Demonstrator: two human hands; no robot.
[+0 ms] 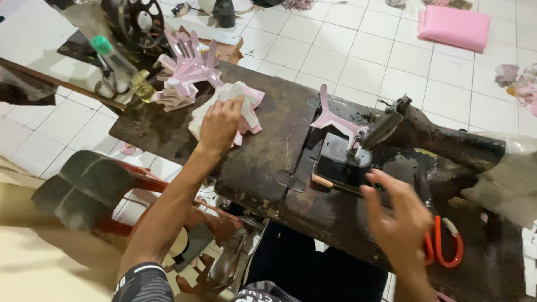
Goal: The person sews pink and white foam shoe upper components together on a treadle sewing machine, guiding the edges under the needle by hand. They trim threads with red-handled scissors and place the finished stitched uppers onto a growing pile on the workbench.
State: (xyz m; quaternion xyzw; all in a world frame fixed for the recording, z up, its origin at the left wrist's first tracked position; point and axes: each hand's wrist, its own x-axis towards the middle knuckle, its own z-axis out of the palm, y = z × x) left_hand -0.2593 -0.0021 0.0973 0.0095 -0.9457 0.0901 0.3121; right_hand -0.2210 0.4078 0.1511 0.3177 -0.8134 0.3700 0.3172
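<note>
Left hand grasping the pink-white stack; right hand released, fingers spread, before the sewing machine, covering red scissors.

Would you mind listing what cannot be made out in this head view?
- Scissors: blades hidden behind the right hand.
- Sewing machine: body blurred, cut off at the right edge.
- White-and-pink piece stack: top covered by the left hand; grip unclear.
- Bottle: contents unreadable.
</note>
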